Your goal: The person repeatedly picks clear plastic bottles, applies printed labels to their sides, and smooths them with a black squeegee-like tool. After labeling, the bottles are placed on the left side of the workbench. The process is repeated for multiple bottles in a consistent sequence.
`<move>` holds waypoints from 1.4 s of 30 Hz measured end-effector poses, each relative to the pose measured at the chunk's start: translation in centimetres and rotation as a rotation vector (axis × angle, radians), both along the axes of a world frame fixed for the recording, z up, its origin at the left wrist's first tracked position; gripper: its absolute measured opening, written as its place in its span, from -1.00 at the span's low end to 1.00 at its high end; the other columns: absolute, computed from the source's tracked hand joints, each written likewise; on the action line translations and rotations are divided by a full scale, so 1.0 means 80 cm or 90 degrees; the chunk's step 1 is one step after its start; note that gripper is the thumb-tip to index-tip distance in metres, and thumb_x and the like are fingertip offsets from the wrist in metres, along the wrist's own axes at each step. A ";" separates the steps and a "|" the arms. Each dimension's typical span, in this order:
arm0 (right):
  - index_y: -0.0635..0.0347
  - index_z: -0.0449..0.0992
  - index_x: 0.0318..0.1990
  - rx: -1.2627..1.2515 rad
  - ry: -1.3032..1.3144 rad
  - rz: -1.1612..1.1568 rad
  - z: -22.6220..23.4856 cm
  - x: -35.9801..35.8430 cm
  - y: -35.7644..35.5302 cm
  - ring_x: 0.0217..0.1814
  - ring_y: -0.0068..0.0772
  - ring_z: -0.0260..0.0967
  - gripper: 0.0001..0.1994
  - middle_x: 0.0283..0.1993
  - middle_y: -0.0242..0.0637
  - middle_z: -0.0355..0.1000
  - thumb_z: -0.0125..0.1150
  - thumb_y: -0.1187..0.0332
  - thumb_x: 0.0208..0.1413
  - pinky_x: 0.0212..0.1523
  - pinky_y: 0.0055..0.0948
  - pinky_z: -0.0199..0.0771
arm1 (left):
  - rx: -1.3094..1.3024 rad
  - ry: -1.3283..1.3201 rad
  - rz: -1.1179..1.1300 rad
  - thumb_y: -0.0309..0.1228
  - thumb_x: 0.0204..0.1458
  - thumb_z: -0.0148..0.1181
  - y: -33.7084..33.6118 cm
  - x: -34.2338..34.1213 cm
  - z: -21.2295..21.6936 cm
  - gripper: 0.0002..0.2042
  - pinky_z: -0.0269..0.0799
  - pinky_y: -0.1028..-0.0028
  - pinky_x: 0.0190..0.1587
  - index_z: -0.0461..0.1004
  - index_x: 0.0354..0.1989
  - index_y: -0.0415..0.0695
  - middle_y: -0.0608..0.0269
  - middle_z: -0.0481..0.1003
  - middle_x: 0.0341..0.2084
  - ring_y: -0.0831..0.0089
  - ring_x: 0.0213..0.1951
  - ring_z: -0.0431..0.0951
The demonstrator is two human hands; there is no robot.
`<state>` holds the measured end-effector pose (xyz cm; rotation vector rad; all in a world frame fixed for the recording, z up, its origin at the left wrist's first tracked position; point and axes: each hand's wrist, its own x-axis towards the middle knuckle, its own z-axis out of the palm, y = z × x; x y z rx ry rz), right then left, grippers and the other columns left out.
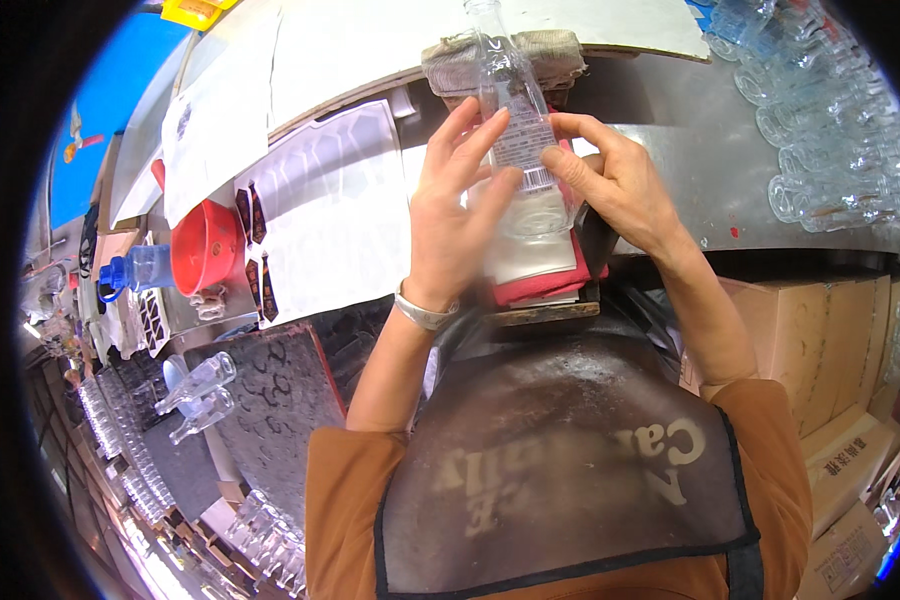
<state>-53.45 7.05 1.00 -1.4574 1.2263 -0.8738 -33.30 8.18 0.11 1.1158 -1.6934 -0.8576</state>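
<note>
A clear glass bottle [500, 62] lies on its side, neck pointing away from me, its neck end on a rolled grey cloth [560, 55]. A clear label with dark print [523, 140] is on its upper side. Under its base are folded white and red cloths [542, 288] on a wooden stand [540, 314]. My left hand [455, 210] is open at the bottle's left side, fingers spread and fingertips at the label; its thumb is blurred. My right hand [625, 185] grips the bottle's right side, thumb on the label's edge and index finger beyond it.
Left of the stand lies a white sheet [340, 200] with dark tie-shaped pieces [251, 212]. Further left are a red bowl [208, 248] and a blue-capped plastic bottle [148, 268]. Several clear glass bottles [810, 160] stand at the far right, above cardboard boxes [805, 330].
</note>
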 end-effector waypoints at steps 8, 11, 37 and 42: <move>0.35 0.40 0.23 0.016 0.054 0.018 0.007 0.002 0.003 -0.36 -0.72 0.40 -0.52 -0.37 -0.34 0.56 0.26 0.23 0.27 -0.32 -0.61 0.39 | 0.024 0.050 0.003 -0.51 0.06 0.33 -0.001 0.004 -0.004 -0.51 0.52 0.31 0.09 0.50 0.23 0.01 0.01 0.28 0.32 0.17 0.24 0.43; 0.35 0.40 0.23 0.021 0.053 0.016 0.007 0.002 0.003 -0.35 -0.72 0.40 -0.51 -0.35 -0.35 0.56 0.27 0.23 0.27 -0.32 -0.61 0.39 | 0.018 0.047 0.004 -0.51 0.06 0.33 -0.001 0.003 -0.004 -0.51 0.53 0.31 0.08 0.50 0.23 0.00 0.01 0.29 0.32 0.17 0.23 0.44; 0.28 0.49 0.08 -0.131 -0.058 0.017 0.017 -0.032 -0.018 -0.04 -0.61 0.44 -0.71 -0.06 -0.37 0.52 0.19 0.46 0.23 0.02 -0.55 0.47 | -0.023 -0.029 0.021 -0.45 0.08 0.34 0.000 -0.003 0.000 -0.52 0.55 0.35 0.03 0.49 0.23 -0.04 -0.02 0.30 0.31 0.20 0.17 0.48; 0.30 0.55 0.03 -0.286 -0.036 -0.036 0.025 -0.026 -0.048 -0.16 -0.52 0.54 -0.73 -0.16 -0.29 0.59 0.25 0.46 0.18 -0.13 -0.48 0.57 | -0.010 -0.042 0.010 -0.38 0.15 0.32 0.000 -0.001 0.003 -0.53 0.55 0.36 0.08 0.47 0.27 -0.01 0.07 0.28 0.34 0.26 0.24 0.42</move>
